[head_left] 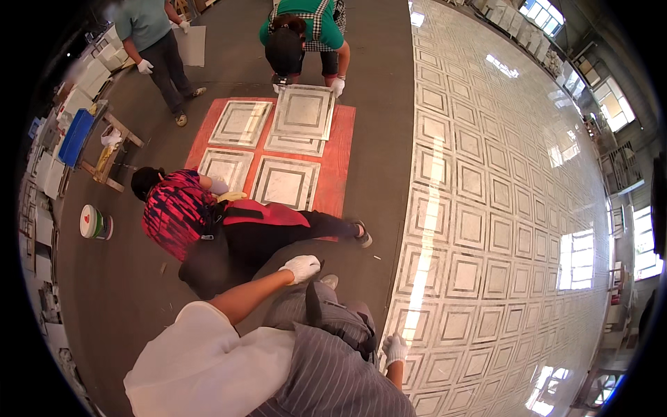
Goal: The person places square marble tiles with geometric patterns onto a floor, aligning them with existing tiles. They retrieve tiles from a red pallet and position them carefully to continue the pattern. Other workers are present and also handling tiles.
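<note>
My left hand [301, 267], in a white glove, reaches forward from a white sleeve and rests by my raised knee in grey striped cloth [326, 313]; it holds nothing. Just beyond it a person in a red and black top [177, 212] crouches on the grey floor. My right hand [396, 349], also gloved, hangs low with its fingers apart at the edge of the laid marble tile floor [486, 229]. Ahead lies a red board [339, 163] carrying square white marble tiles with grey frames [286, 182]. A person in a green top [306, 31] bends over and grips one tile [303, 111].
A third person in a teal shirt [142, 24] stands at the far left holding a white sheet. A small bucket [94, 222] sits on the floor at left, near a wooden stand with a blue tray [76, 135]. Stacked tiles line the left wall.
</note>
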The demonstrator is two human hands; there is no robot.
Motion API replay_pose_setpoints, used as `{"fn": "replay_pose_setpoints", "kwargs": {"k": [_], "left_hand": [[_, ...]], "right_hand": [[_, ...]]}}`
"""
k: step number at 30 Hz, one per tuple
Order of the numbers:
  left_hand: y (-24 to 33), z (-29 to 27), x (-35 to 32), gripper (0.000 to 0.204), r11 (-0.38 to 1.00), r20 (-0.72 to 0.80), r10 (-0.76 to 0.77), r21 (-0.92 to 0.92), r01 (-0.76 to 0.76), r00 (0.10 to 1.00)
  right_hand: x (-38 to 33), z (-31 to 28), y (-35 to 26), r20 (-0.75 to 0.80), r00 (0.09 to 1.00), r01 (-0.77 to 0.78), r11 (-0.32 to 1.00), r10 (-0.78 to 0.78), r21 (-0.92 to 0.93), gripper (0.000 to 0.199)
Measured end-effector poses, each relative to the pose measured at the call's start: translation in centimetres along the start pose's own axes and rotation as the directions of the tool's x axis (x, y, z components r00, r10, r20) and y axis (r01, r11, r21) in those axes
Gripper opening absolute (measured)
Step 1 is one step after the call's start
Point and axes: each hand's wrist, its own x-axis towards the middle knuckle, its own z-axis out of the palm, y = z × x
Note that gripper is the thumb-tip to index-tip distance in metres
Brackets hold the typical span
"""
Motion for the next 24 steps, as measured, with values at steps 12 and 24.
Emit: {"fn": "replay_pose_setpoints", "kwargs": {"k": [12, 24], "left_hand": [[2.3, 6.4, 4.2, 0.034, 0.808, -0.285, -0.548, -0.421, 0.411, 0.786], [9.5, 12.8, 2.1, 0.035, 0.497, -0.226, -0.832, -0.707, 0.502, 0.507]], "right_hand": [[15.8, -4.9, -18.4, 0.334, 0.943, 0.334, 0.016, 0.004, -0.943, 0.024], [32.9, 12.2, -37.8, 0.378, 0.897, 0.15, 0.649, 0.227, -0.746, 0.011]]}}
